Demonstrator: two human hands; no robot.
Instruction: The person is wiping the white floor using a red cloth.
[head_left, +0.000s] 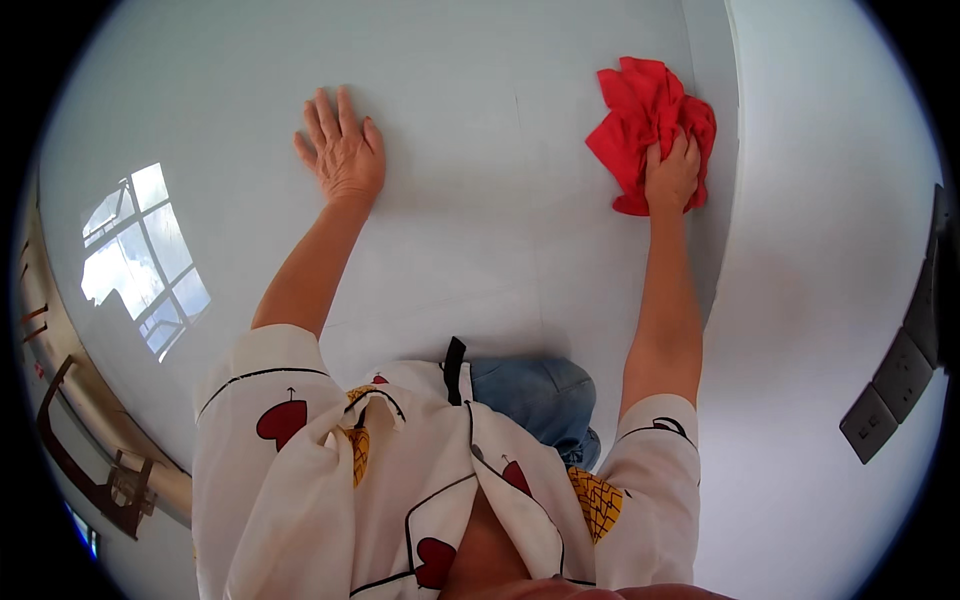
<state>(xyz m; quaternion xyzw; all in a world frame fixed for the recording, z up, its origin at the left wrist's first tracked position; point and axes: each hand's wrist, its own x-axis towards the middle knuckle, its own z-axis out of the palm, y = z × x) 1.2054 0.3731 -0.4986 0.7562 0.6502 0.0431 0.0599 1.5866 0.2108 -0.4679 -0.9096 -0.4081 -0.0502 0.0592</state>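
My left hand (345, 157) lies flat with its fingers spread on a glossy pale grey surface (465, 247), and nothing is in it. Toward the right side of that surface, my right hand (673, 176) grips a crumpled red cloth (637, 97) and presses it against the surface, close to the seam with the white wall. Part of the cloth fans out above and to the left of the fingers; my right fingertips are partly hidden in its folds.
A white wall (810, 247) borders the surface on the right and bears dark socket plates (868, 424). At the far left stands brown wooden furniture (82, 472) beyond the surface's edge. A window's reflection (150, 255) shows on the glossy surface.
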